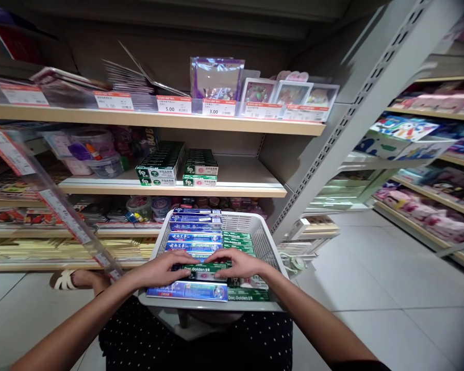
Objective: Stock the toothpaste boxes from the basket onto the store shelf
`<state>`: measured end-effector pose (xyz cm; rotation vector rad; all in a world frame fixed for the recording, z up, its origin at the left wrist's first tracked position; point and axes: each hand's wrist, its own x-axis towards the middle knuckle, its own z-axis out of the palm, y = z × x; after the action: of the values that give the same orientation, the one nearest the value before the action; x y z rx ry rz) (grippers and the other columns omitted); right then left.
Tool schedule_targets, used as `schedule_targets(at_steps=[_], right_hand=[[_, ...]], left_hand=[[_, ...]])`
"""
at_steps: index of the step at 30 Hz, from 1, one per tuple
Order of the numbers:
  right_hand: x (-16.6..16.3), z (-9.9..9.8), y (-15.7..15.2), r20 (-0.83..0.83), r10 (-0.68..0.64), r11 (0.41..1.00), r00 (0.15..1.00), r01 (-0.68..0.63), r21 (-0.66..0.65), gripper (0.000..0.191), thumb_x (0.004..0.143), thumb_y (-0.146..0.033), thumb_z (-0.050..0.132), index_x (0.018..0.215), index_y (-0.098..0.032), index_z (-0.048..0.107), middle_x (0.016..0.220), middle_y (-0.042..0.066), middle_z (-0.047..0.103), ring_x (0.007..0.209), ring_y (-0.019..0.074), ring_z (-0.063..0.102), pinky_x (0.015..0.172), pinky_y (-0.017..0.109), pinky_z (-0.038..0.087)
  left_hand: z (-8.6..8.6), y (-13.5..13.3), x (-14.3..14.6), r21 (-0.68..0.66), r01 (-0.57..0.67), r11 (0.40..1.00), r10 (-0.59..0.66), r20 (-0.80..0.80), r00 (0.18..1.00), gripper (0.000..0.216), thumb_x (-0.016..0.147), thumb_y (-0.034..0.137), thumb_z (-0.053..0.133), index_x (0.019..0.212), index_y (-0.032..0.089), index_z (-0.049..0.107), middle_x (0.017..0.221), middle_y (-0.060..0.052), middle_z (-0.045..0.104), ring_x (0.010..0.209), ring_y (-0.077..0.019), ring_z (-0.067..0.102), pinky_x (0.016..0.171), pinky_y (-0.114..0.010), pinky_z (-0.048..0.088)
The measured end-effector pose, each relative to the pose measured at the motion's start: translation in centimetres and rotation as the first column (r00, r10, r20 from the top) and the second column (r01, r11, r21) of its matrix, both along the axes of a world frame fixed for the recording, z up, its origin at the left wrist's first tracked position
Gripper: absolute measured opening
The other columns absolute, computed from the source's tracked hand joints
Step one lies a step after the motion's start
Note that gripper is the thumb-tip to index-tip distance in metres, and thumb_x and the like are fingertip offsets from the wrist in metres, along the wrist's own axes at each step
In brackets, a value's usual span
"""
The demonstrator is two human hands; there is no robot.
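A grey plastic basket [242, 222] rests on my lap, filled with toothpaste boxes. My left hand [169, 268] and my right hand [237, 264] grip a green Doc.Golden toothpaste box [196, 269] from its two ends, fingers on top and thumbs on the near side. Whether a second box is under it, I cannot tell. Blue toothpaste boxes [195, 238] fill the basket's left side, with one blue box [187, 291] lying at the near edge. More green boxes [237, 242] line the right side, partly hidden by my right hand.
On the middle shelf [239, 188] stand two stacks of green-and-white boxes [160, 167]. Above, a shelf [158, 119] with price tags carries packets and small framed items. A slanted price-tag strip [65, 214] crosses the left. Another shelving unit [425, 211] stands across the tiled floor.
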<state>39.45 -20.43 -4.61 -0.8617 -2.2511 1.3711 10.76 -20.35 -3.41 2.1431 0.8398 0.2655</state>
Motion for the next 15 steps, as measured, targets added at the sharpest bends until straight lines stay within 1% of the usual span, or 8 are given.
schedule_targets(at_steps=[3,6,8,10,11,13,15], right_hand=[[0.2,-0.7,0.1,-0.011,-0.065,0.998,0.998,0.065,-0.006,0.046,0.076,-0.036,0.073,0.121,-0.033,0.064,0.122,0.001,0.065,0.109,0.0230,0.062,0.094,0.036,0.049],[0.4,-2.0,0.2,-0.032,-0.163,0.986,0.986,0.162,-0.026,0.043,0.075,-0.037,0.075,0.116,-0.030,0.067,0.118,0.003,0.067,0.102,0.0220,0.064,0.087,0.034,0.052],[0.4,-2.8,0.3,-0.038,-0.214,0.976,0.976,0.212,-0.053,0.042,0.075,-0.039,0.075,0.114,-0.028,0.067,0.115,0.004,0.068,0.095,0.0204,0.065,0.081,0.032,0.053],[0.4,-3.6,0.4,-0.041,-0.251,0.966,0.967,0.248,-0.072,0.042,0.074,-0.041,0.075,0.113,-0.027,0.068,0.112,0.005,0.068,0.090,0.0191,0.065,0.078,0.031,0.053],[0.4,-3.9,0.5,-0.048,-0.272,0.961,0.961,0.268,-0.075,0.042,0.074,-0.042,0.075,0.112,-0.026,0.068,0.112,0.005,0.067,0.090,0.0188,0.064,0.077,0.031,0.052],[0.3,-4.3,0.7,-0.075,-0.331,0.942,0.941,0.325,-0.083,0.043,0.073,-0.044,0.075,0.111,-0.025,0.068,0.110,0.005,0.067,0.090,0.0187,0.063,0.077,0.030,0.051],[0.3,-4.7,1.0,-0.104,-0.408,0.911,0.907,0.397,-0.113,0.044,0.071,-0.045,0.076,0.108,-0.023,0.068,0.103,0.005,0.067,0.086,0.0181,0.063,0.075,0.030,0.051]], left_hand=[[-0.8,0.0,-0.3,-0.004,-0.065,0.998,0.065,-0.024,0.998,0.045,0.087,0.045,0.056,0.131,0.036,0.057,0.130,-0.005,0.059,0.120,-0.0261,0.053,0.103,-0.037,0.038],[-1.6,0.4,-0.5,-0.066,-0.119,0.991,0.119,-0.008,0.993,0.044,0.084,0.045,0.060,0.126,0.033,0.062,0.129,-0.005,0.060,0.121,-0.0259,0.052,0.102,-0.035,0.037],[-2.0,0.8,-0.5,-0.171,-0.157,0.973,0.160,0.006,0.987,0.043,0.082,0.045,0.062,0.122,0.029,0.065,0.122,-0.006,0.064,0.109,-0.0240,0.058,0.094,-0.032,0.043],[-2.3,1.2,-0.4,-0.288,-0.200,0.936,0.216,0.028,0.976,0.046,0.081,0.047,0.063,0.121,0.025,0.065,0.110,-0.006,0.067,0.091,-0.0205,0.061,0.080,-0.029,0.047],[-2.5,1.4,-0.3,-0.330,-0.223,0.917,0.253,0.050,0.966,0.047,0.079,0.047,0.065,0.120,0.024,0.065,0.106,-0.006,0.068,0.085,-0.0189,0.061,0.076,-0.028,0.047],[-2.9,1.6,-0.2,-0.360,-0.271,0.893,0.334,0.123,0.935,0.049,0.075,0.048,0.069,0.116,0.021,0.066,0.104,-0.006,0.067,0.083,-0.0172,0.060,0.076,-0.027,0.047],[-3.5,1.8,0.0,-0.372,-0.315,0.873,0.406,0.199,0.892,0.050,0.072,0.048,0.072,0.114,0.020,0.067,0.109,-0.007,0.066,0.089,-0.0174,0.061,0.081,-0.027,0.047]])
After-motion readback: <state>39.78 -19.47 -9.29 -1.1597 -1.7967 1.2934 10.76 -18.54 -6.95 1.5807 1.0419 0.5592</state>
